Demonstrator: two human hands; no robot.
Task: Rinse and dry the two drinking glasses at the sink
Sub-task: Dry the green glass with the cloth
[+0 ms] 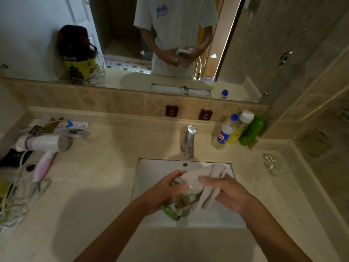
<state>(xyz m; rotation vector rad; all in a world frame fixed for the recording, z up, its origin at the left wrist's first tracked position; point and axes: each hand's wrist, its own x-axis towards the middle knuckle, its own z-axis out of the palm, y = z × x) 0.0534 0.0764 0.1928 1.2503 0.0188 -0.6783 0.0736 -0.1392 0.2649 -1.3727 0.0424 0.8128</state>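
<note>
While a person stands at the white sink, a clear drinking glass with a green base is held tilted over the basin, the left hand curled around its side. The right hand grips a pale cloth, fingers closed on its folds, and presses it against the glass's open end. A second glass lies on its side on the table, well to the right of the sink. Behind the basin stands a chrome tap, with hot and cold switches on the tiled wall above. Three bottles cluster to the tap's right. A pink-and-white hairdryer lies on the table's left side among tangled cords. The mirror above reflects the person's torso and hands.
</note>
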